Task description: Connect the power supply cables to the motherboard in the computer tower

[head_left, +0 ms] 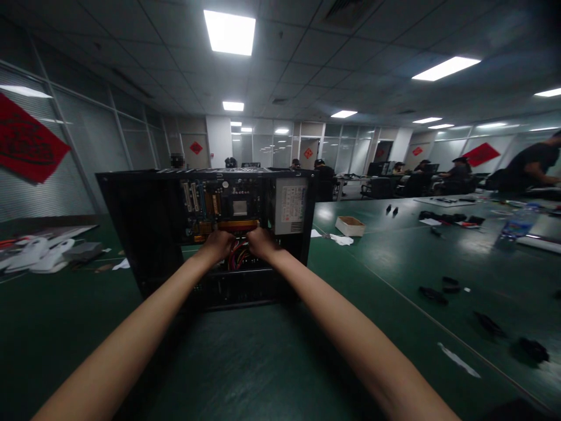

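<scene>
An open black computer case [201,298] stands on the green table in front of me, its inside facing me. Its motherboard [252,202] shows pale and blue slots and a square metallic processor area. Both hands reach inside, at the two ends of a row of orange memory slots [239,225]. My left hand [219,245] is closed with curled fingers at the left end. At the right end my right hand [262,242] is closed likewise. Whatever lies between the fingertips is hidden. Coloured cables [239,254] hang just below, and a silver power supply [290,206] sits at the upper right.
A small open box [349,226] stands right of the case, beside white scraps. Several black parts [433,294] lie scattered on the table [372,327]. A plastic bottle [519,222] is at the far right. White items [48,251] lie left. Other people work in the background.
</scene>
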`<state>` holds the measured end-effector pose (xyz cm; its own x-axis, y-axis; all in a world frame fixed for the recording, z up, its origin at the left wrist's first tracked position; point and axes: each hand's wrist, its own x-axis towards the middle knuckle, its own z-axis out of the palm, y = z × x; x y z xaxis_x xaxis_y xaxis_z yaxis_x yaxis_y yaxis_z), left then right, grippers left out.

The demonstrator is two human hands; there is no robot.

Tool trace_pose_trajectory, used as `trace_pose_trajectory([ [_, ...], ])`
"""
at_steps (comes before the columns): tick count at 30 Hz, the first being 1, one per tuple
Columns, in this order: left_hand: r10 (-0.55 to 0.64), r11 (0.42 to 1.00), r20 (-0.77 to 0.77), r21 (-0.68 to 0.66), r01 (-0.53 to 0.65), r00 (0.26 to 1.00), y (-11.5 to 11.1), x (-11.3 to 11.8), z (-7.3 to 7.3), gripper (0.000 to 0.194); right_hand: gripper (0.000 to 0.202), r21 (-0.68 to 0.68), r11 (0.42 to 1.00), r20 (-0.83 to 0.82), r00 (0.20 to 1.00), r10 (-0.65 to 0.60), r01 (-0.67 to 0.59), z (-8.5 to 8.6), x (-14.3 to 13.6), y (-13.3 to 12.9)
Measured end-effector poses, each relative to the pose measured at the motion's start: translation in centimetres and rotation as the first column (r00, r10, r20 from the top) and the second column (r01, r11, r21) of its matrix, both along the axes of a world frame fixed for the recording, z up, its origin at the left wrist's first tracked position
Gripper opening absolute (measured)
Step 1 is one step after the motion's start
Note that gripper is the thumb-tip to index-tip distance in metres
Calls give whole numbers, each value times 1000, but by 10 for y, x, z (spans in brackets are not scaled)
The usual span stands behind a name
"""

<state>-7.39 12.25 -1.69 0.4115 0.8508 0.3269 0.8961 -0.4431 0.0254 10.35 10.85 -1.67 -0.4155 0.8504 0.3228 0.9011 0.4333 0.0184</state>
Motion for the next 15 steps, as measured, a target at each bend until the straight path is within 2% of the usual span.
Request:
trace_pose_trajectory([
  [6,30,1000,49,-5,-30,998,2,3,-2,29,30,23,1000,-20,1000,16,-16,0,2,2],
  [9,29,1000,80,9,-30,996,-3,0,-1,32,28,26,999,-24,999,44,-43,5,1,-5],
  [12,25,999,127,44,-31,992,-14,-8,5,35,30,53,992,-32,993,113,-111,10,-2,-33],
  [14,23,996,163,77,-36,986,-28,-14,8,37,33,126,967,-27,973,228,-223,9,0,-61],
  [15,18,994,190,99,-37,982,-38,-16,7,38,35,201,924,-11,942,334,-325,7,5,-77],
])
